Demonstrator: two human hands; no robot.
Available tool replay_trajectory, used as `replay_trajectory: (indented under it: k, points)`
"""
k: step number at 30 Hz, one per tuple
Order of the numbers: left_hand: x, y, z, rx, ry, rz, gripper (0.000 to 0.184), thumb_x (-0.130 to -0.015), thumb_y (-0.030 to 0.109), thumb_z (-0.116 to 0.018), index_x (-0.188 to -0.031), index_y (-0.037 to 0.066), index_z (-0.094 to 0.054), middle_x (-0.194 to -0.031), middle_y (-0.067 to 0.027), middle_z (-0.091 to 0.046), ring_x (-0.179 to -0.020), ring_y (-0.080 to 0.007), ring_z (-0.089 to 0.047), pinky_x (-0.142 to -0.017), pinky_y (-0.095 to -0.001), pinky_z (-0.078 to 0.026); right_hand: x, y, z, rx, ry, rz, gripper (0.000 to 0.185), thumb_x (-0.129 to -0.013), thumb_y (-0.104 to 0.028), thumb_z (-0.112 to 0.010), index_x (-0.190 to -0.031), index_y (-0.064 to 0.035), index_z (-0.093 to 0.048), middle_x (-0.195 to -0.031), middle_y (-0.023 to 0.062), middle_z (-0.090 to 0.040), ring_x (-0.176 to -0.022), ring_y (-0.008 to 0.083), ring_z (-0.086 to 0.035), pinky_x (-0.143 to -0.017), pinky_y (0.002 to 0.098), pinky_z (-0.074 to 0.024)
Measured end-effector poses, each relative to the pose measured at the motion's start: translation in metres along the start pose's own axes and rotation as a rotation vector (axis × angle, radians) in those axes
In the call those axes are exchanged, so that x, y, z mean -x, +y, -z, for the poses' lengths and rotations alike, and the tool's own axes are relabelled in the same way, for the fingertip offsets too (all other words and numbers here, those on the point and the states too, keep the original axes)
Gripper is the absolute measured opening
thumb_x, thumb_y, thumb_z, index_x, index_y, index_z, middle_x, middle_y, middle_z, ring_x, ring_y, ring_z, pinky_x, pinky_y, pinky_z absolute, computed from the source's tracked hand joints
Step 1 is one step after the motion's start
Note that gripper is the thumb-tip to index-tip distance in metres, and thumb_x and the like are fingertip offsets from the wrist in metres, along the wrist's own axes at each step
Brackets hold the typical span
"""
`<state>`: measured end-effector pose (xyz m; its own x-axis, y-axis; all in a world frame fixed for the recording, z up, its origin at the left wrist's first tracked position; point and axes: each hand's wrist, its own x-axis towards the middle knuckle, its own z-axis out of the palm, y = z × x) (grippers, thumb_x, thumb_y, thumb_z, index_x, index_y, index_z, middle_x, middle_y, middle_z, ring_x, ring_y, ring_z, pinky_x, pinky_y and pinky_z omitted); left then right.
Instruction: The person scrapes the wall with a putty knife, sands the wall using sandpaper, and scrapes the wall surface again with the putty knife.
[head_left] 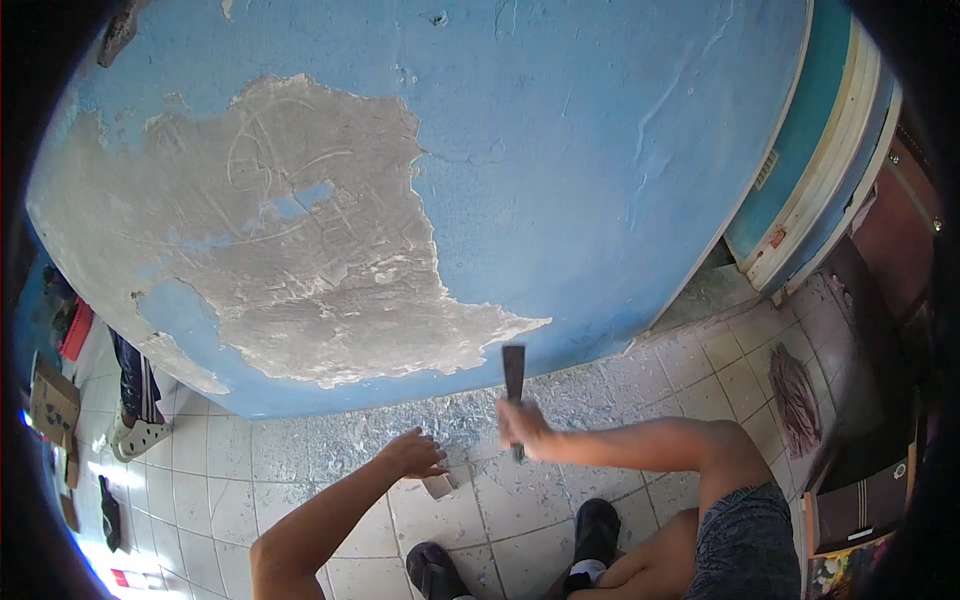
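Observation:
My right hand is wrapped round the handle of a scraper, whose dark flat blade points up toward the foot of the wall. Over the tiles to the left is my left hand, its fingers loosely apart. Just below those fingertips is a small pale block; whether they touch it I cannot tell. The blue wall in front has a large patch of bare grey plaster with ragged paint edges. A few blue paint remnants show inside that patch.
Paint flakes litter the tiled floor along the wall. A crumpled cloth lies at the right, beside dark furniture. Another person's leg in a light clog stands at the left, near a cardboard box. A doorway frame rises at the right.

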<state>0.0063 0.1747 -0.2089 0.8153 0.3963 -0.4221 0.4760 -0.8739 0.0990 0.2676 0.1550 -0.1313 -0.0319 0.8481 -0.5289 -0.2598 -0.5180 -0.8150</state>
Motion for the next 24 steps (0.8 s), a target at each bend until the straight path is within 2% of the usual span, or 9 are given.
replay_trajectory:
  k: [2, 6, 7, 10, 11, 14, 20, 23, 24]
  points:
    - [0.001, 0.0, -0.003, -0.011, 0.007, -0.001, 0.055, -0.098, 0.06, -0.039, -0.111, 0.014, -0.068, -0.107, -0.0089, -0.069, -0.111, -0.0282, -0.062, -0.102, -0.0494, -0.04, 0.011, 0.015, 0.001, -0.017, -0.122, -0.09, 0.037, -0.093, -0.023, -0.057, -0.061, -0.0161, -0.039, -0.05, -0.0044, -0.036, -0.04, 0.0096, -0.035, -0.041, 0.0323, -0.0294]
    - [-0.004, -0.001, -0.008, -0.035, -0.003, -0.036, 0.056, -0.098, 0.06, -0.039, -0.11, 0.014, -0.068, -0.105, -0.0094, -0.07, -0.109, -0.0287, -0.063, -0.1, -0.0486, -0.042, -0.032, -0.039, -0.002, -0.055, -0.117, 0.22, 0.036, -0.093, -0.022, -0.056, -0.062, -0.0159, -0.04, -0.05, -0.0045, -0.036, -0.04, 0.01, -0.036, -0.041, 0.0317, -0.0306]
    - [-0.006, 0.0, -0.009, -0.035, -0.006, -0.036, 0.056, -0.098, 0.06, -0.039, -0.109, 0.014, -0.068, -0.104, -0.0095, -0.07, -0.108, -0.0289, -0.063, -0.1, -0.0484, -0.042, -0.038, -0.046, 0.003, -0.152, -0.205, 0.126, 0.034, -0.092, -0.023, -0.057, -0.062, -0.0148, -0.045, -0.05, -0.0024, -0.042, -0.04, 0.0114, -0.042, -0.041, 0.0314, -0.0351]
    - [-0.007, -0.001, -0.012, -0.015, 0.041, -0.04, 0.056, -0.098, 0.06, -0.039, -0.107, 0.013, -0.068, -0.101, -0.0098, -0.07, -0.106, -0.0296, -0.064, -0.098, -0.0482, -0.043, -0.018, -0.008, -0.006, 0.063, -0.022, 0.117, 0.031, -0.091, -0.023, -0.058, -0.063, -0.0132, -0.05, -0.051, 0.0008, -0.05, -0.042, 0.0127, -0.049, -0.042, 0.0314, -0.0403]
    - [-0.007, 0.0, -0.009, -0.002, 0.066, -0.043, 0.056, -0.098, 0.061, -0.039, -0.106, 0.013, -0.068, -0.101, -0.0099, -0.07, -0.105, -0.0298, -0.065, -0.098, -0.0482, -0.043, -0.009, -0.002, -0.006, 0.119, -0.092, 0.074, 0.029, -0.09, -0.023, -0.059, -0.064, -0.0115, -0.053, -0.053, 0.003, -0.054, -0.044, 0.0133, -0.052, -0.043, 0.0319, -0.0432]
    - [-0.011, 0.002, -0.002, -0.036, -0.029, -0.044, 0.057, -0.098, 0.061, -0.039, -0.107, 0.013, -0.068, -0.1, -0.0098, -0.07, -0.104, -0.0298, -0.065, -0.097, -0.0489, -0.043, -0.024, -0.011, -0.01, 0.12, 0.005, 0.132, 0.028, -0.09, -0.023, -0.061, -0.066, -0.0102, -0.054, -0.053, 0.0029, -0.053, -0.044, 0.0138, -0.052, -0.043, 0.0318, -0.0419]
    - [-0.005, 0.001, -0.003, -0.003, 0.098, -0.058, 0.056, -0.098, 0.06, -0.039, -0.105, 0.012, -0.068, -0.1, -0.0097, -0.07, -0.104, -0.0286, -0.065, -0.096, -0.0482, -0.043, -0.003, -0.012, -0.024, 0.088, -0.023, 0.052, 0.029, -0.09, -0.02, -0.058, -0.065, -0.0128, -0.045, -0.052, -0.0016, -0.043, -0.044, 0.0113, -0.043, -0.044, 0.0314, -0.0364]
    - [-0.009, 0.002, 0.001, -0.004, -0.034, -0.024, 0.056, -0.098, 0.06, -0.04, -0.106, 0.013, -0.068, -0.103, -0.0099, -0.07, -0.106, -0.0285, -0.064, -0.099, -0.0477, -0.042, -0.016, -0.023, -0.021, -0.024, -0.083, 0.058, 0.032, -0.091, -0.02, -0.058, -0.064, -0.0138, -0.042, -0.052, -0.0032, -0.038, -0.042, 0.0104, -0.039, -0.043, 0.032, -0.0337]
    - [-0.009, 0.005, 0.005, -0.023, -0.104, -0.018, 0.054, -0.099, 0.059, -0.039, -0.114, 0.014, -0.065, -0.11, -0.0096, -0.068, -0.111, -0.0279, -0.061, -0.103, -0.0487, -0.04, -0.021, -0.026, -0.02, -0.077, -0.112, 0.07, 0.034, -0.092, -0.02, -0.058, -0.063, -0.0139, -0.041, -0.052, -0.0037, -0.037, -0.042, 0.0102, -0.037, -0.043, 0.0323, -0.0328]
